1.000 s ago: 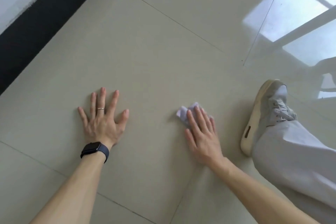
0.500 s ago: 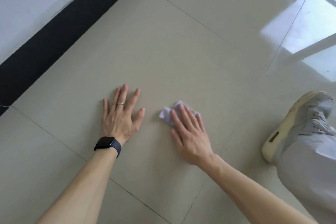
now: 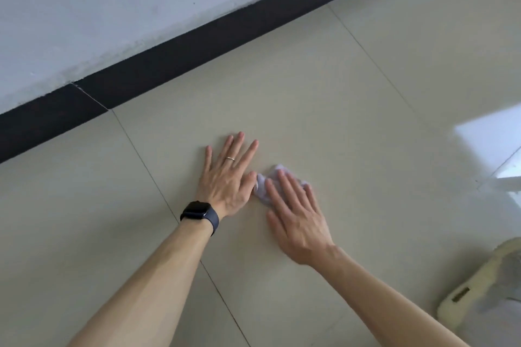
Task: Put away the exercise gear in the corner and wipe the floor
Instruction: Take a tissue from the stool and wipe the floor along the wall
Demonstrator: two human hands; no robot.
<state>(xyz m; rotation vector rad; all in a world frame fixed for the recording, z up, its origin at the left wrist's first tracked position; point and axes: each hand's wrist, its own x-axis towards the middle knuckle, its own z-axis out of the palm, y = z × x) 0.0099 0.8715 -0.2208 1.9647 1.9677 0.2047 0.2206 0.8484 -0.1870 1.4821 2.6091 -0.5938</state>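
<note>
My left hand (image 3: 229, 177) lies flat on the beige tiled floor (image 3: 324, 98) with its fingers spread, a ring on one finger and a dark watch on the wrist. My right hand (image 3: 297, 214) presses a small crumpled pale cloth (image 3: 263, 183) onto the floor with straight fingers. The cloth's left edge touches my left thumb, and most of the cloth is hidden under my right fingers. No exercise gear is in view.
A black skirting board (image 3: 174, 62) runs along the foot of a pale wall (image 3: 112, 8) behind my hands. My shoe (image 3: 479, 287) with a cream sole stands on the floor at the lower right. Bright window light reflects off the tiles at the right.
My right hand has slid the cloth leftward across the floor until it reaches my left thumb. The view has swung toward the wall, and my left hand stays planted.
</note>
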